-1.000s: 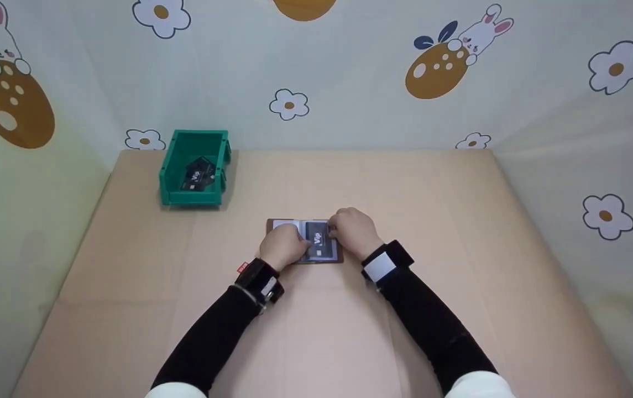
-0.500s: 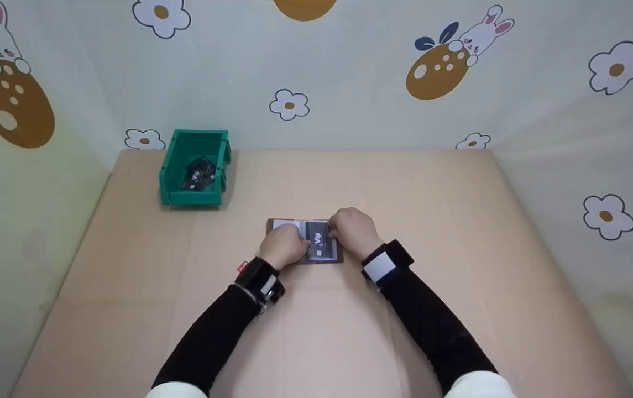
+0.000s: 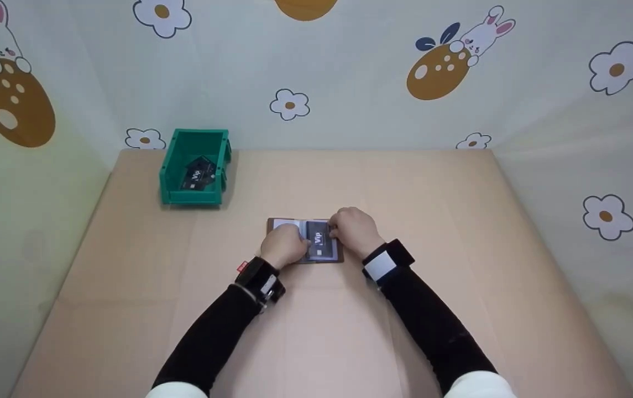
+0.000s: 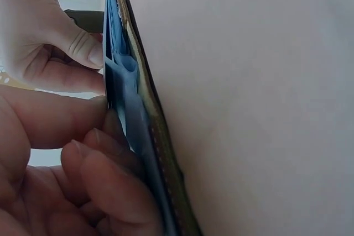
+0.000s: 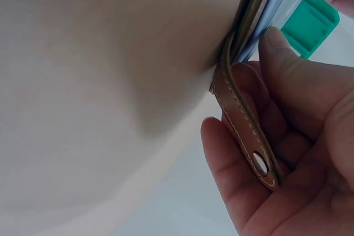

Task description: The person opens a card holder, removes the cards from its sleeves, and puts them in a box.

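An open brown leather card holder with clear bluish sleeves lies on the table in the head view. On its right-hand page is a dark card marked "Vip". My left hand pinches the card's left edge between thumb and finger, the other fingers curled over the left page. My right hand grips the holder's right side, thumb on the sleeve face. The stitched strap with its metal snap passes between my right fingers in the right wrist view. How far the card sits inside the sleeve is hidden.
A green bin stands at the table's back left, with several dark cards inside it. Patterned white cloth encloses the tan table at the back and sides.
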`<action>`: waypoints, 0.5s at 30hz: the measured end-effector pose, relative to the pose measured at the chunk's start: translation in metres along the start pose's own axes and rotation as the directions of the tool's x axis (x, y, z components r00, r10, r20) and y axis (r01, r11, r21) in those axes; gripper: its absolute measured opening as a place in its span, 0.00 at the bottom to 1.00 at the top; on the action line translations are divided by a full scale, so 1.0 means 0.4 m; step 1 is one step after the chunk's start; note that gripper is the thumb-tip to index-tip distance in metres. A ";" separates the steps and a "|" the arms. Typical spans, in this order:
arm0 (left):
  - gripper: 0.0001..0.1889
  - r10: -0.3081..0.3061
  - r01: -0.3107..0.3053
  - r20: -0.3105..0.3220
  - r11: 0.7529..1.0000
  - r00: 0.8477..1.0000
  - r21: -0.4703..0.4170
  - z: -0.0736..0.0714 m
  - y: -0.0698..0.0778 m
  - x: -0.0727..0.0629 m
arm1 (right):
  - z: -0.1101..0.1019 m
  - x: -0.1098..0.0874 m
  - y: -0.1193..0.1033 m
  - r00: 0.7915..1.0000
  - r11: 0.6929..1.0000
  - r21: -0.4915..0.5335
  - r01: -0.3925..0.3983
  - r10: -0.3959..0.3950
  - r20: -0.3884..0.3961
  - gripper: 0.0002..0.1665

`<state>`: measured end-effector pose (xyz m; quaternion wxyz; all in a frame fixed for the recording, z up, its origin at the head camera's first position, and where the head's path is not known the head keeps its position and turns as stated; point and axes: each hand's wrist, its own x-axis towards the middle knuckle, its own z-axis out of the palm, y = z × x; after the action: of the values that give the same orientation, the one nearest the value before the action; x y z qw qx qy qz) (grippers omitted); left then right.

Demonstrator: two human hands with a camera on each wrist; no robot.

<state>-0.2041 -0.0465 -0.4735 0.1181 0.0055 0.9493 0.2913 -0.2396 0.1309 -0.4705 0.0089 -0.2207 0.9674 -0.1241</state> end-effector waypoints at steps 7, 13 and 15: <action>0.13 0.011 -0.011 -0.002 1.000 1.000 0.007 -0.004 -0.001 -0.001 | -0.001 0.001 0.000 1.000 1.000 0.016 -0.009 0.009 0.002 0.10; 0.14 0.012 -0.012 0.001 1.000 1.000 -0.006 -0.010 -0.004 -0.004 | 0.000 0.003 -0.001 1.000 1.000 0.004 -0.001 0.001 0.004 0.10; 0.15 0.010 -0.009 0.008 1.000 1.000 -0.017 -0.011 -0.007 -0.004 | -0.001 0.003 -0.001 1.000 1.000 -0.002 0.000 0.000 0.008 0.10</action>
<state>-0.2035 -0.0514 -0.4712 0.1208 0.0103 0.9462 0.2999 -0.2405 0.1300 -0.4701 0.0126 -0.2211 0.9675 -0.1222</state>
